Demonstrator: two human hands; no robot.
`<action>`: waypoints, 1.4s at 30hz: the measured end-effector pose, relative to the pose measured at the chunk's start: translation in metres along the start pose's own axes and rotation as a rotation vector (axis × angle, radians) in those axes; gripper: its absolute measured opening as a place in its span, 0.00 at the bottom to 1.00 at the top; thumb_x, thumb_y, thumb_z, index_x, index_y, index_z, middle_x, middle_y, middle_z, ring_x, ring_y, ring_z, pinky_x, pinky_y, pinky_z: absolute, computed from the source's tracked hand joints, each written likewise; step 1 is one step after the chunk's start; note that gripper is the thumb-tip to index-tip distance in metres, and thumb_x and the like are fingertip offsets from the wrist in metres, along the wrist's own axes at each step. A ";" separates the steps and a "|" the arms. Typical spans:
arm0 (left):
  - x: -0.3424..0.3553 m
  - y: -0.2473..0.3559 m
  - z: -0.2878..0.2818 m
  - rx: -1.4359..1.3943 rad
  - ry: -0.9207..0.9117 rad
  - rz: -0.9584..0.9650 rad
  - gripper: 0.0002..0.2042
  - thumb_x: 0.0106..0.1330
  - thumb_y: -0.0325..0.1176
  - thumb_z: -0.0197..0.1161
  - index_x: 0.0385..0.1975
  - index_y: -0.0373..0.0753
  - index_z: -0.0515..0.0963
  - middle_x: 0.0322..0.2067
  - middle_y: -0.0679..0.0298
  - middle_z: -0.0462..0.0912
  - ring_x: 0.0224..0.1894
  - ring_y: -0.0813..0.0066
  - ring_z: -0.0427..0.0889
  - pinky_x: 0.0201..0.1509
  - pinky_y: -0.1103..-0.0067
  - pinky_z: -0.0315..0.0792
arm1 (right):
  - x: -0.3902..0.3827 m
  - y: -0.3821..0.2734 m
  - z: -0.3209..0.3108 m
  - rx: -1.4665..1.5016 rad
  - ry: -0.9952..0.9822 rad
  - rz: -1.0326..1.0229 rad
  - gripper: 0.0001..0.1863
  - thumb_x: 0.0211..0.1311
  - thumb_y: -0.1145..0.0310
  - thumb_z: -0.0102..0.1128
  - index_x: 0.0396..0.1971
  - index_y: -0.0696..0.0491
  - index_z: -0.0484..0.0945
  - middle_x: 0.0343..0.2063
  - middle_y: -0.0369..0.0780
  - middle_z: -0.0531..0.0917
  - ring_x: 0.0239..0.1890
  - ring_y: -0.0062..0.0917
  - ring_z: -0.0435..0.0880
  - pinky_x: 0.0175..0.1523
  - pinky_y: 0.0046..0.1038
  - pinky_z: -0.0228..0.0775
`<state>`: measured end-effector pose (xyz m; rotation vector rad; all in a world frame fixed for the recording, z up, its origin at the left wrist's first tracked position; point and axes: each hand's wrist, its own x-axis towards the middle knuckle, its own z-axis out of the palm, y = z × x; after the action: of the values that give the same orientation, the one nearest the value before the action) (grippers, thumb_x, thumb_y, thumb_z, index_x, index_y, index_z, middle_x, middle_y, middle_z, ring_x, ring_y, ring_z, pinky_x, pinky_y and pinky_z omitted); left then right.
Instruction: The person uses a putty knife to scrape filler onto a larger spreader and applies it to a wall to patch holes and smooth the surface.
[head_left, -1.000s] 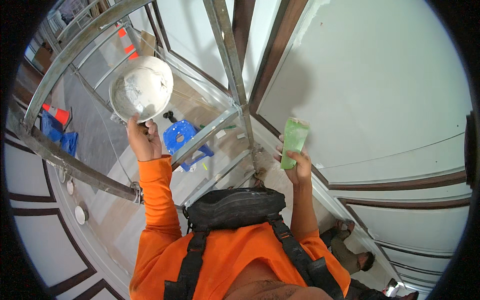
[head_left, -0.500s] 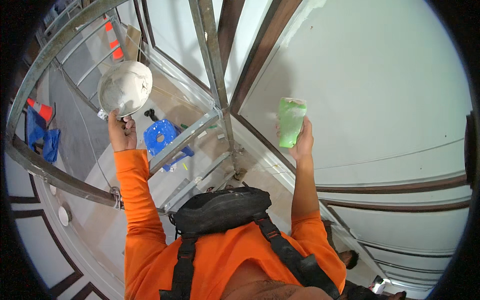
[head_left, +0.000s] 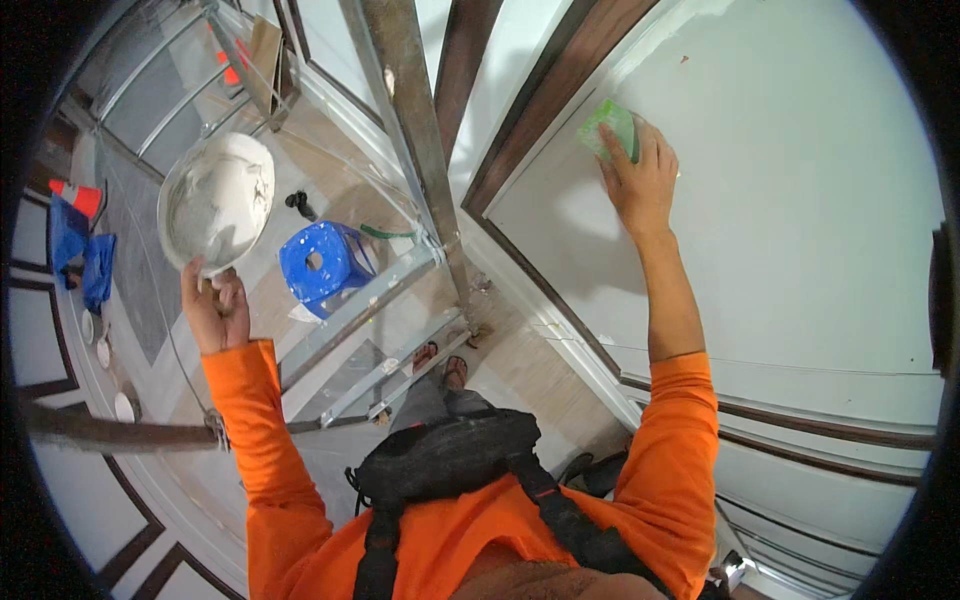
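My left hand [head_left: 216, 308] grips the near rim of a round white bowl [head_left: 166, 222], fingers closed on its edge. White putty [head_left: 225, 205] coats the inside of the bowl, which is tilted toward me. On the right, my right hand [head_left: 642, 185] holds a flat green putty spreader [head_left: 610, 130], fingers pressed over its face. The spreader is at the upper left part of a white wall panel [head_left: 800, 230], close to its dark wooden trim [head_left: 535, 125]. Whether the blade's edge touches the panel is hidden.
Metal scaffold bars [head_left: 425, 150] rise between the bowl and the wall. Below stands a blue plastic stool [head_left: 322, 268], spattered white. An orange-and-white cone [head_left: 78, 198] and blue cloth [head_left: 98, 270] lie far left. A black bag [head_left: 450, 455] is strapped across my front.
My right hand has moved up and forward with the spreader, now turned against or near the panel. The bowl has shifted left and slightly down with my left hand. My view has shifted.
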<state>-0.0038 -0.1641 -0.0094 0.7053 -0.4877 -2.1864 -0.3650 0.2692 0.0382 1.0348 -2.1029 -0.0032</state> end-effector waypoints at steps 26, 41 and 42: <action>-0.018 0.006 0.008 -0.040 -0.116 -0.137 0.07 0.70 0.29 0.59 0.41 0.31 0.74 0.28 0.61 0.80 0.18 0.79 0.67 0.17 0.85 0.60 | 0.009 0.004 0.071 -0.360 0.148 0.004 0.21 0.58 0.58 0.69 0.53 0.29 0.82 0.61 0.26 0.78 0.57 0.21 0.74 0.54 0.28 0.57; -0.018 0.010 -0.003 -0.036 -0.139 -0.164 0.07 0.69 0.29 0.59 0.41 0.32 0.75 0.33 0.60 0.82 0.18 0.79 0.66 0.17 0.85 0.61 | 0.019 -0.006 0.058 -0.448 -0.065 0.012 0.25 0.62 0.67 0.57 0.60 0.34 0.78 0.64 0.33 0.73 0.59 0.29 0.72 0.53 0.34 0.61; -0.019 0.009 -0.003 -0.034 -0.136 -0.157 0.07 0.69 0.29 0.59 0.41 0.32 0.76 0.33 0.60 0.83 0.18 0.79 0.67 0.17 0.85 0.61 | 0.020 -0.010 0.055 -0.445 -0.082 0.021 0.25 0.62 0.67 0.57 0.60 0.34 0.77 0.63 0.34 0.73 0.59 0.30 0.72 0.52 0.34 0.62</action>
<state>0.0137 -0.1561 -0.0008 0.5963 -0.4775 -2.3955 -0.4012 0.2312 0.0094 0.7515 -2.0549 -0.4882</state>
